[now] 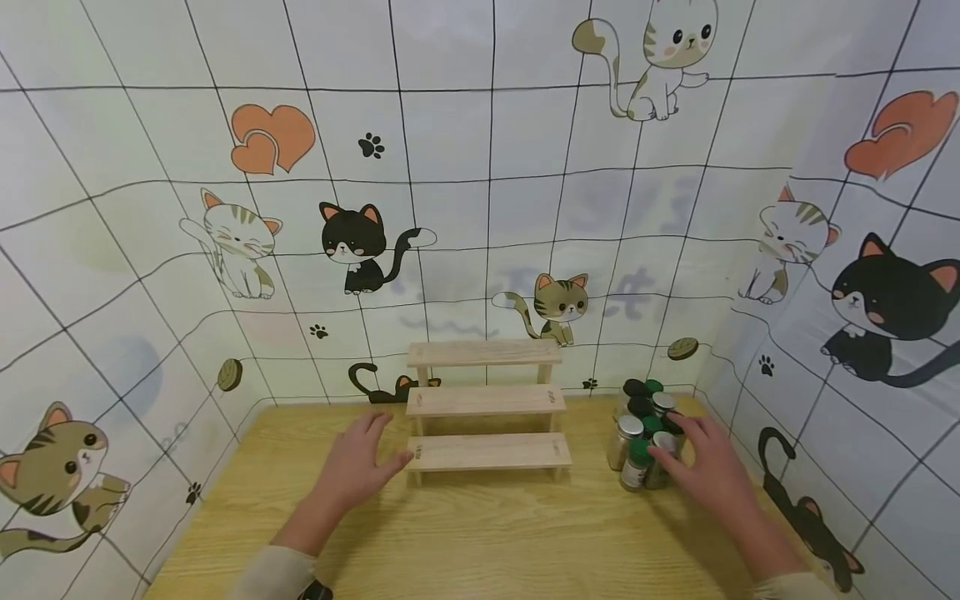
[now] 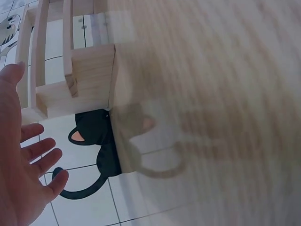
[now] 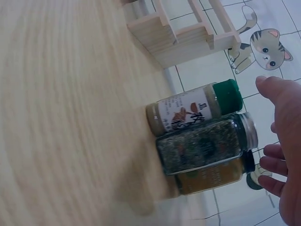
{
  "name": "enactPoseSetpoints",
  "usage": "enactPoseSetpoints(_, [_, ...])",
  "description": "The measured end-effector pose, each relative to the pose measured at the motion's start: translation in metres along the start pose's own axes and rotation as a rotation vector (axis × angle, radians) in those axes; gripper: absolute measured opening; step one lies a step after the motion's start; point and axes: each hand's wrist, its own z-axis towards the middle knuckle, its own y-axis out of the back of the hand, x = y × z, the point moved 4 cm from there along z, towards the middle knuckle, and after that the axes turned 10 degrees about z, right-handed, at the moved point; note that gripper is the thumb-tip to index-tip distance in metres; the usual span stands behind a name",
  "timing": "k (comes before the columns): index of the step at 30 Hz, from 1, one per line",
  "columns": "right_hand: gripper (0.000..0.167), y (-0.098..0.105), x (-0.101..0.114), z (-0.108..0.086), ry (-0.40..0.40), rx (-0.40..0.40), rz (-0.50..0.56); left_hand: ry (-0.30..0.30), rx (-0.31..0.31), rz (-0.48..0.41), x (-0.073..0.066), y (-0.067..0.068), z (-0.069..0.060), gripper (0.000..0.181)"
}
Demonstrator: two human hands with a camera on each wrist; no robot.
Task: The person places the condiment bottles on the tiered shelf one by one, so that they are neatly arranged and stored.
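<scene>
A three-tier wooden shelf [image 1: 491,452] stands at the back middle of the table, its steps bare. My left hand [image 1: 354,462] is held beside its left end, fingers spread and holding nothing; in the left wrist view the shelf's side [image 2: 94,63] lies past the fingers. At the right, several spice jars [image 1: 636,467] with green, black and silver lids are grouped together. Over their near right side hovers my right hand [image 1: 708,467], fingers apart. The right wrist view has a green-lidded jar [image 3: 186,110] and a silver-lidded jar of dark flakes [image 3: 202,145] close by that hand.
The wooden tabletop [image 1: 480,533] runs up to a white cloth wall [image 1: 450,250] printed with grid lines and cartoon cats. This cloth also encloses the left and right sides, near the jars.
</scene>
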Motion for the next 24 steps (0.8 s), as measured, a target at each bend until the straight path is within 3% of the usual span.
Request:
enactPoseSetpoints(8, [0.066, -0.011, -0.014, -0.015, -0.115, 0.003, 0.082, 0.006, 0.064, -0.085, -0.006, -0.017, -0.001, 0.085])
enactPoseSetpoints(15, [0.06, -0.018, -0.016, -0.023, -0.121, -0.056, 0.134, 0.031, 0.127, -0.147, -0.008, -0.032, 0.001, 0.085])
enactPoseSetpoints(24, [0.059, -0.029, -0.018, -0.028, -0.182, -0.115, 0.237, 0.058, 0.157, -0.209, -0.01, -0.044, 0.004, 0.084])
